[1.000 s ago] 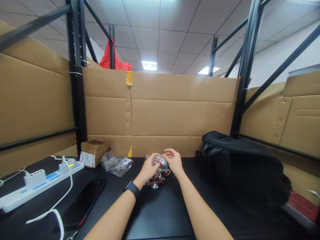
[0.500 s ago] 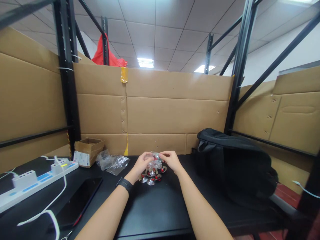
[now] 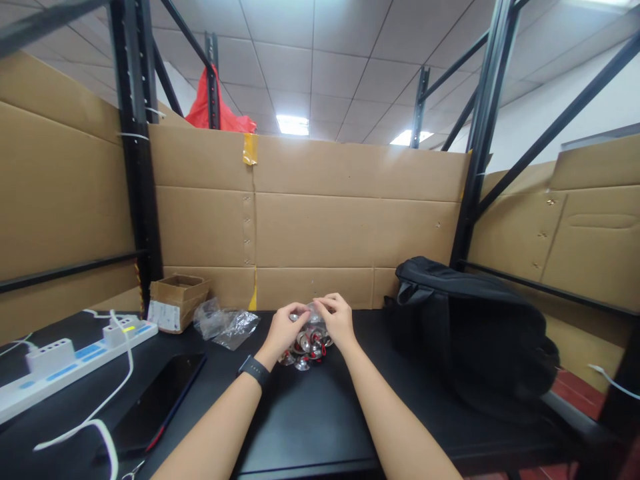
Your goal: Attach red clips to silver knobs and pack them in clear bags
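Note:
My left hand (image 3: 287, 331), with a dark watch on the wrist, is closed with its fingertips pinching the side of a clear plastic bag (image 3: 314, 312). From the other side my right hand (image 3: 337, 319) pinches the same bag, thumb against fingers. Below and between the hands lies a heap of shiny silver dome-shaped metal discs (image 3: 303, 363) with red bits on them, resting on the black table (image 3: 310, 420). The hands partly cover the bag and the back of the heap, so how many discs are still inside the bag I cannot tell.
Crumpled clear plastic (image 3: 227, 327) and a small open cardboard box (image 3: 177, 303) stand back left. Nearer are a dark phone (image 3: 160, 403), a white power strip (image 3: 75, 370) and a white cable (image 3: 127, 373). A black backpack (image 3: 470, 340) sits at right. Cardboard panels (image 3: 320, 230) close the back.
My hands have drawn closer together over the heap, the right one moving slightly left and up. More discs lie bunched beneath the bag than before.

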Tool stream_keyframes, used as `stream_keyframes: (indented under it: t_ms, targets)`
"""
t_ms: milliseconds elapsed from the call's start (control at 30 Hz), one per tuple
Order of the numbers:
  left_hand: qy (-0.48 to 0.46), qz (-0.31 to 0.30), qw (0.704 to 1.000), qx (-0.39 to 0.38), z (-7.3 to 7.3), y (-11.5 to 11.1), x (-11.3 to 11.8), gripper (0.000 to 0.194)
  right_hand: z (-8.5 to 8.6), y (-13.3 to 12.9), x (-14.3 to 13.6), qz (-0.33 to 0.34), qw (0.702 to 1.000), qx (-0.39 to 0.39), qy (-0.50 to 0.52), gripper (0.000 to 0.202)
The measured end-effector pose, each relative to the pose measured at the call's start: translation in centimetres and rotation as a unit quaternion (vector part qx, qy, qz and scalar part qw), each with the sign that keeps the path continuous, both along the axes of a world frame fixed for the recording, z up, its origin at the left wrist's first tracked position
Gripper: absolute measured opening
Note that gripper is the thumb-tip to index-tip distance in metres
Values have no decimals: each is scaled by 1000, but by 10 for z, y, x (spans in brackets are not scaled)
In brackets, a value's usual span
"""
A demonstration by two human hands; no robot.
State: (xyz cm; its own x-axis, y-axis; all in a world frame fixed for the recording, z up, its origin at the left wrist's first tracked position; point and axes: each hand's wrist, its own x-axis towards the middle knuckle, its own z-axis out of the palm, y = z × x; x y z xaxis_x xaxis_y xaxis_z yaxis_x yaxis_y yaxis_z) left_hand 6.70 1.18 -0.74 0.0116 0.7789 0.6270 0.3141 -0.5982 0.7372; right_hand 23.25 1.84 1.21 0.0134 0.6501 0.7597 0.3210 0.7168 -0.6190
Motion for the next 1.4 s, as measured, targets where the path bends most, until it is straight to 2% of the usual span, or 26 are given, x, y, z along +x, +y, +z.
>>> stream_keyframes:
  t_ms: [100, 200, 267, 333, 400, 467, 600, 667, 733, 833, 900, 1033, 1133, 1200, 1233, 1300, 1400]
  targets:
    - [18, 79, 996, 29, 7, -5, -6, 24, -3, 0, -3, -16, 1000, 10, 10, 30]
    - [50, 197, 975, 88, 16, -6, -27, 28, -10, 13, -1, -32, 999, -16, -32, 32]
    - [105, 289, 942, 132, 23, -6, -49, 32, -14, 28, 2, -68, 988, -60, -127, 27]
    - [157, 372, 905, 138, 26, -5, -73, 34, -17, 45, 5, -99, 954, -113, -260, 29]
    - [189, 436, 873, 105, 24, -3, -93, 35, -19, 61, 7, -109, 907, -148, -379, 40]
    - [221, 476, 850, 41, 15, -1, -106, 33, -22, 73, 5, -108, 874, -167, -443, 50]
    - [278, 498, 815, -105, -7, 2, -105, 33, -31, 86, -4, -111, 861, -195, -456, 51]
    - [290, 494, 812, -116, -10, 4, -97, 39, -33, 89, -8, -112, 862, -192, -455, 44]
    - [292, 484, 819, -91, -7, 5, -88, 43, -31, 90, -8, -115, 867, -177, -452, 34]
    - [284, 455, 843, -41, 4, 3, -76, 43, -24, 88, -3, -117, 875, -148, -446, 17]
    - [277, 417, 866, -22, 9, 3, -68, 40, -19, 85, 1, -111, 879, -132, -444, 13]
    - [268, 299, 916, 0, 6, 5, -52, 38, -6, 75, -2, -101, 897, -103, -418, 18]
    - [242, 179, 953, 14, -2, 9, -42, 54, 6, 64, -13, -93, 920, -80, -372, 23]
    - [202, 89, 975, 25, -6, 10, -37, 67, 14, 55, -21, -49, 948, -60, -308, 21]
    - [178, 48, 982, 31, -6, 10, -36, 66, 18, 49, -24, -19, 961, -50, -270, 20]
    - [131, -7, 991, 34, -5, 9, -33, 52, 22, 37, -27, 28, 976, -34, -213, 16]
    - [89, -42, 995, 2, -3, 9, -30, 34, 20, 21, -22, 59, 982, -34, -177, 15]
